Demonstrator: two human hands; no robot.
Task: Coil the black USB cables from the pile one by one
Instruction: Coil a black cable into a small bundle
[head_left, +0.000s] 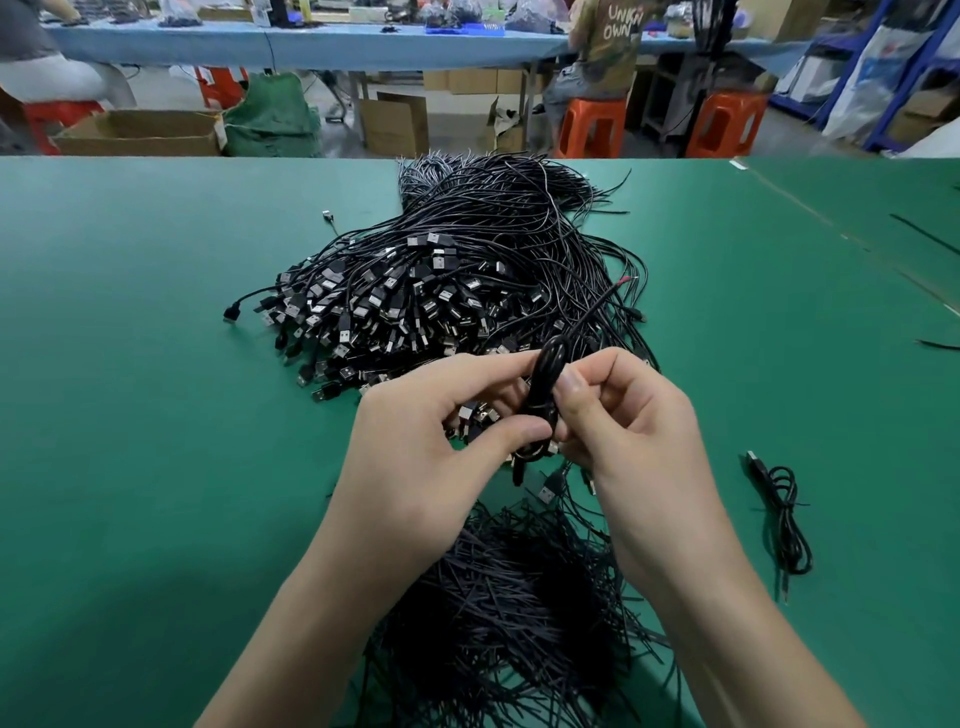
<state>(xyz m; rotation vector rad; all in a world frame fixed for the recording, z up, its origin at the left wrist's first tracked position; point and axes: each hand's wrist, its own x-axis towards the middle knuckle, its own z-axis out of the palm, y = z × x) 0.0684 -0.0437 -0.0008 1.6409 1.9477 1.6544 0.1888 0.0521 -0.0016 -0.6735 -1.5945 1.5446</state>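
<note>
A big pile of black USB cables (447, 280) lies on the green table, plugs toward me. Just in front of it I hold one black cable folded into a narrow coil (545, 384). My left hand (441, 431) pinches the coil's lower part between thumb and fingers. My right hand (618, 415) grips the coil's right side with curled fingers, thumb on top. The cable's free tail (597, 306) runs up and right over the pile. A heap of short black ties (519, 597) lies under my wrists.
One coiled black cable (784, 514) lies on the green table (156, 415) to the right of my hands. Stray cable bits lie at the far right edge. Beyond the table stand cardboard boxes, orange stools and seated people at a blue bench.
</note>
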